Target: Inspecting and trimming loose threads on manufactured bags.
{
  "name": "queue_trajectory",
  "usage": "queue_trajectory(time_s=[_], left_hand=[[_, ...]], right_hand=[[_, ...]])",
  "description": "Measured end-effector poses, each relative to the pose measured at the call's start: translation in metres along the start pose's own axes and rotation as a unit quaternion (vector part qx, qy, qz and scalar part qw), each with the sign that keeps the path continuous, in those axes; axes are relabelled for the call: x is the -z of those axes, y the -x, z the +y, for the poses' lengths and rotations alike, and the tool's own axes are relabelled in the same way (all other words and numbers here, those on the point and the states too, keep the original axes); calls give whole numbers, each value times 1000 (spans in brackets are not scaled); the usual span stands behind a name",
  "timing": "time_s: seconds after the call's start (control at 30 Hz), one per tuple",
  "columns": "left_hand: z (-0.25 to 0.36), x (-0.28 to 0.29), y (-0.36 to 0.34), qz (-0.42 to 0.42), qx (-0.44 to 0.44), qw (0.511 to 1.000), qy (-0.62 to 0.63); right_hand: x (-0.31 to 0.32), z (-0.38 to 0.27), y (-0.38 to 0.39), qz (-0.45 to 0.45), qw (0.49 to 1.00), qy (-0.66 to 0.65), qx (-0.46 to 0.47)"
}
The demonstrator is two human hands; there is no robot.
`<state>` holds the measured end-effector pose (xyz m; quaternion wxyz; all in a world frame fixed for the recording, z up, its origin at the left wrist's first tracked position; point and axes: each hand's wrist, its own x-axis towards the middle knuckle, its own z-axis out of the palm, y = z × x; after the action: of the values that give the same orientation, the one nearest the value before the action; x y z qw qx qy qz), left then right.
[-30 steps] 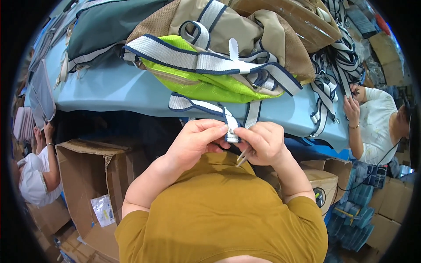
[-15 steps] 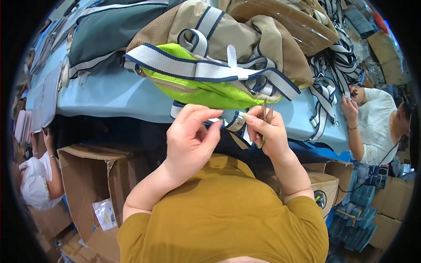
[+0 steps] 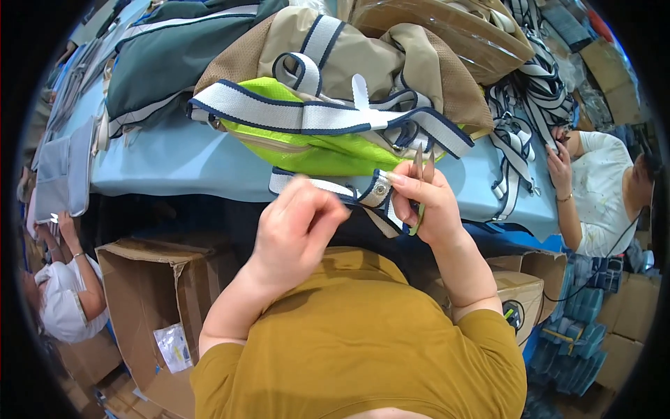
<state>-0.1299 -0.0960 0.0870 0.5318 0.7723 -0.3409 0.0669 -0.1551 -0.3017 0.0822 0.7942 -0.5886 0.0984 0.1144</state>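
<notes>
Where the bench (image 3: 160,167) ran across in front of me under its pale blue cover, a beige bag (image 3: 377,63) with brown mesh panels lay with a lime-green section (image 3: 314,159) toward me and a dark green bag (image 3: 153,77) to its left. Striped straps (image 3: 513,143) hung in a heap toward the right end, near a plastic-wrapped carton (image 3: 447,35). Low on my left gaped an open cardboard box (image 3: 139,279) holding a clear packet (image 3: 173,347). One co-worker (image 3: 70,293) in white was at the far left, another (image 3: 600,188) at the far right, above stacked blue packs (image 3: 576,342).

Close to the near edge, my right hand (image 3: 433,199) pinched the end of a white-and-navy webbing strap (image 3: 370,199), its round metal snap (image 3: 380,189) exposed, while also gripping scissors (image 3: 419,160) with the blades upward. My left hand (image 3: 289,227) was raised beside it, fingers curled in and blurred; I could not tell whether they held anything. That hand covered part of the strap, and my right fingers hid the middle of the scissors. Beneath the bench, darkness swallowed most detail, and the top edge cut off the carton and dark green bag.
</notes>
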Motion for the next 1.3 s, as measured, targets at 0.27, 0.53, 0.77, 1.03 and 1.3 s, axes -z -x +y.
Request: queue_trajectory(time_s=[0.27, 0.53, 0.77, 1.03, 1.3], left_hand=[[-40, -7, 41, -171, 322, 902, 233], [-48, -32, 16, -48, 263, 802, 534], [-24, -27, 15, -75, 389, 731, 556], [-16, -19, 4, -80, 453, 676, 576], [-11, -13, -4, -56, 458, 674, 577]], right_hand=[[15, -1, -17, -115, 935, -287, -172], [6, -26, -19, -146, 942, -241, -183], [-4, -29, -50, -49, 992, 82, -79], [8, -51, -17, 132, 860, 447, 208], [6, -44, 48, -32, 794, 543, 272]])
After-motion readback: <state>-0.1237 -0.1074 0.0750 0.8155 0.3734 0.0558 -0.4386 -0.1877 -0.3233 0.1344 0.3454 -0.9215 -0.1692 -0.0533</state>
